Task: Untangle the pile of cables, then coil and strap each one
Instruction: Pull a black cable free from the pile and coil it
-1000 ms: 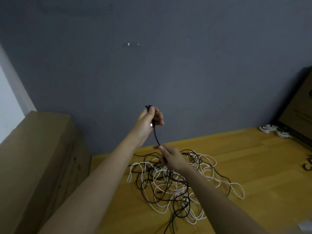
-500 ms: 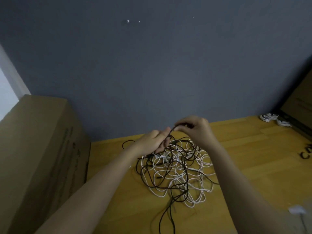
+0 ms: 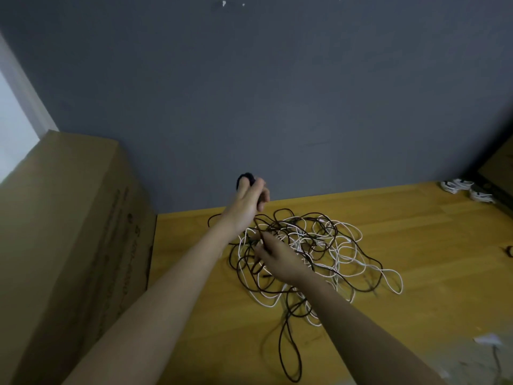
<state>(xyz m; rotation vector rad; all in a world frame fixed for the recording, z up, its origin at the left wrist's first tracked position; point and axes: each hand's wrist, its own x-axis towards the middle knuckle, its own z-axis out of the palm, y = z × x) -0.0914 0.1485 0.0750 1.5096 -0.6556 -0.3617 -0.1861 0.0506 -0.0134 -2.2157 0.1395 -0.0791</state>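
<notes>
Head view, nearest first: a small white scrap of paper [image 3: 486, 339] lies near the right edge of the yellow wooden tabletop [image 3: 416, 273], with a thin grey wire below it that is too blurred to identify. A long loop of dark brown cable [image 3: 288, 354] trails toward the viewer from the tangled pile of brown and white cables [image 3: 319, 254], which sits mid-table and now spreads wider to the right than half a second ago.

Since then the hands have parted. The right hand [image 3: 279, 255], which was raised above the pile beside the left, is now lower, over the near-left part of the tangle, its fingers pinching a brown strand; the fingertips are hidden behind the hand. The left hand [image 3: 248, 207], which was low and touching the right, is now lifted at the far edge of the pile, fingers curled round a small dark coil of cable [image 3: 245, 179] that sticks out above the knuckles; blur hides its detail. A taut brown strand runs between the two hands.

A large brown cardboard box [image 3: 69, 245] stands at left, cut off by the frame. At far right, white coiled bundles [image 3: 458, 186] lie against the grey wall [image 3: 277, 93]; a dark object [image 3: 509, 250] is cropped at the right edge.
</notes>
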